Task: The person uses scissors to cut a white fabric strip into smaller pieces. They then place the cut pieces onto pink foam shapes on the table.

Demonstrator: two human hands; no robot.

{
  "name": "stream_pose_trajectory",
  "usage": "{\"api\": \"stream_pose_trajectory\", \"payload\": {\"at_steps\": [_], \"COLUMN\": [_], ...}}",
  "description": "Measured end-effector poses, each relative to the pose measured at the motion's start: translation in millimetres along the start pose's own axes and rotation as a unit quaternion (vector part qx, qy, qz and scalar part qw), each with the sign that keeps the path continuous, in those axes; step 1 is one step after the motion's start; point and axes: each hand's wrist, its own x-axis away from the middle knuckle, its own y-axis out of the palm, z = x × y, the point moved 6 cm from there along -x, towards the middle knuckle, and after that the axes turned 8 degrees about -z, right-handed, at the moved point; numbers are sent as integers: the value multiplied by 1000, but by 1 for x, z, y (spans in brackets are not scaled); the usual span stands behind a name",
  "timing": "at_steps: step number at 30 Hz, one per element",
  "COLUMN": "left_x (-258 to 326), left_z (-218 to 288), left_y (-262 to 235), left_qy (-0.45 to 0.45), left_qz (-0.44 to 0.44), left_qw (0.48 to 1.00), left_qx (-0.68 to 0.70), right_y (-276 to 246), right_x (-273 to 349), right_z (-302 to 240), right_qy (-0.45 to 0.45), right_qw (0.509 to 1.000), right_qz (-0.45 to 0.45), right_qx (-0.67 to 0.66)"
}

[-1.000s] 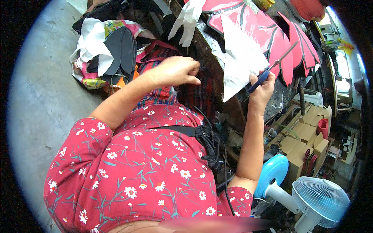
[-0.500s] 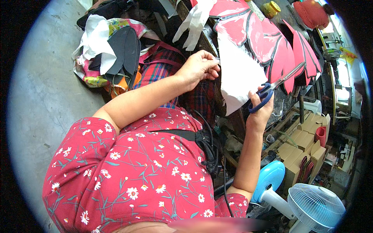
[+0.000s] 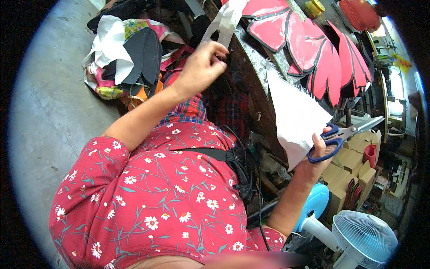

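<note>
Right of centre in the frame, the right hand (image 3: 316,154) has its fingers threaded through the loops of a pair of blue-handled scissors with steel blades (image 3: 345,134). The hand is clamped on those handles, and the blades point toward the right edge, slightly parted as far as can be seen. Touching the same hand on its upper left side is a white sheet of fuzzy-edged fabric (image 3: 293,114). Its lower corner appears to be pinned under the thumb, probably so both can be carried in 1 hand, though the exact contact is hidden. The sheet rises from the grip toward the upper middle of the frame, over the edge of a dark wooden workbench (image 3: 251,85).

The left hand (image 3: 204,67), upper centre, is closed with fingertips pinched together at the bench edge. What it pinches is too small to tell. It sits just below a hanging white strip of cloth (image 3: 226,20).

Along the top right, red petal-shaped cut pieces with dark borders (image 3: 313,45) lie fanned across the bench. At the upper left, a heap of black soles and mixed scraps (image 3: 130,58) rests on the grey floor. A white and blue fan (image 3: 358,233) stands at the lower right.
</note>
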Motion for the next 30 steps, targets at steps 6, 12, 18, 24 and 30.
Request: {"api": "stream_pose_trajectory", "payload": {"at_steps": [6, 12, 18, 24, 30], "left_x": [35, 21, -10, -31, -23], "left_z": [94, 107, 94, 73, 83], "left_y": [71, 55, 21, 11, 23], "left_qy": [-52, 31, 93, 78, 104], "left_qz": [-298, -237, -147, -132, -139], "left_qw": [835, 852, 945, 960, 956], "left_qx": [460, 466, 278, 232, 238], "right_y": [44, 47, 50, 42, 44], "right_x": [4, 3, 15, 42, 58], "right_z": [-6, -2, 19, 32, 33], "right_qy": [-9, -24, 62, 209, 256], "right_qw": [997, 999, 976, 911, 889], "right_qz": [-55, -47, -208, -354, -364], "right_qx": [-54, 14, -3, 34, 108]}}
